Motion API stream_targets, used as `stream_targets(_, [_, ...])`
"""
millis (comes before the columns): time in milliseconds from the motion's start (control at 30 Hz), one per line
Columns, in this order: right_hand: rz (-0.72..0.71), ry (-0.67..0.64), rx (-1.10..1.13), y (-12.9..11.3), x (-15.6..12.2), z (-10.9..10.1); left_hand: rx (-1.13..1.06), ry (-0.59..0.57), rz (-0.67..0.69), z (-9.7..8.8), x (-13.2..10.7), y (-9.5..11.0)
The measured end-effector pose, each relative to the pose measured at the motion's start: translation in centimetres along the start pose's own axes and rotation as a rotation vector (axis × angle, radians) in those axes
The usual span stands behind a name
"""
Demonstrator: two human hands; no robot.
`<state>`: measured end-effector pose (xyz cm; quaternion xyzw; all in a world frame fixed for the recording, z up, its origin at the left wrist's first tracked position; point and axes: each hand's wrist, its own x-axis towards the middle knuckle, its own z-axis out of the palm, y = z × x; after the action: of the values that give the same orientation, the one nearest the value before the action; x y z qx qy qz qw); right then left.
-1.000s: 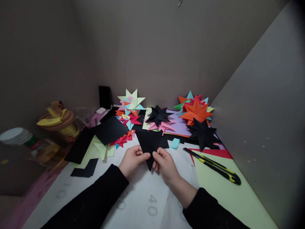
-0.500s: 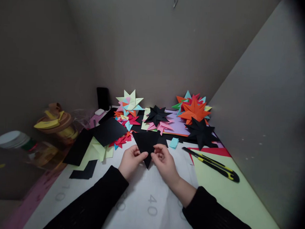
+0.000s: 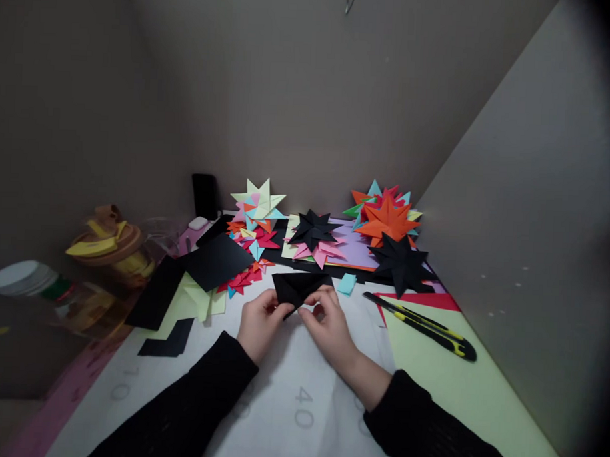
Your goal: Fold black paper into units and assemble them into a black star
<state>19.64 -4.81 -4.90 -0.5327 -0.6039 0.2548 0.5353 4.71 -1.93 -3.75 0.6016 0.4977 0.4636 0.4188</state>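
A folded piece of black paper [image 3: 293,287] is held between both hands, above the middle of the white table cover. My left hand [image 3: 263,320] pinches its lower left part between thumb and fingers. My right hand [image 3: 330,325] grips the lower right side, thumb and index finger close to the left thumb. The paper's upper edge is wide and its sides slant down toward the fingertips, which hide part of the lower point. Just beyond the paper lie a black folded star [image 3: 313,229] and a small light blue paper piece [image 3: 347,284].
A black and yellow utility knife [image 3: 421,326] lies on pale green sheets [image 3: 450,380] at right. More folded stars [image 3: 389,218] are piled at the back. Black sheets [image 3: 218,260], a jar [image 3: 87,301] and a lidded cup [image 3: 114,242] stand or lie at left.
The black paper has gone from a downward-pointing triangle to a shorter, wider shape with its lower part folded up. Both hands stay nearly in place, thumbs slightly closer.
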Motion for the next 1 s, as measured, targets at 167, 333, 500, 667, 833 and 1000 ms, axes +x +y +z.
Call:
stream_targets(167, [-0.085,-0.047,-0.017,0.3,-0.5,0.1,0.07,0.041,0.185,-0.6,-0.6,0.9])
stream_targets(333, [-0.161,-0.015,-0.051,0.2,-0.8,0.1,-0.041,0.078,0.17,-0.5,-0.9,1.1])
stream_targets(500, [-0.195,0.037,-0.082,-0.3,-0.7,-0.1,-0.133,0.107,-0.003,0.3,-0.4,0.6])
stream_targets(667, [-0.223,-0.044,-0.035,-0.4,-0.8,0.0,-0.153,0.121,-0.096,0.7,-0.1,0.5])
stream_targets(833, [-0.088,-0.015,0.05,-0.1,-1.0,0.3,-0.214,0.065,-0.134,0.7,0.1,-0.2])
stream_targets(1000, [0.003,-0.048,0.022,-0.5,-0.5,0.0,-0.335,0.056,-0.183,0.8,0.3,-1.1])
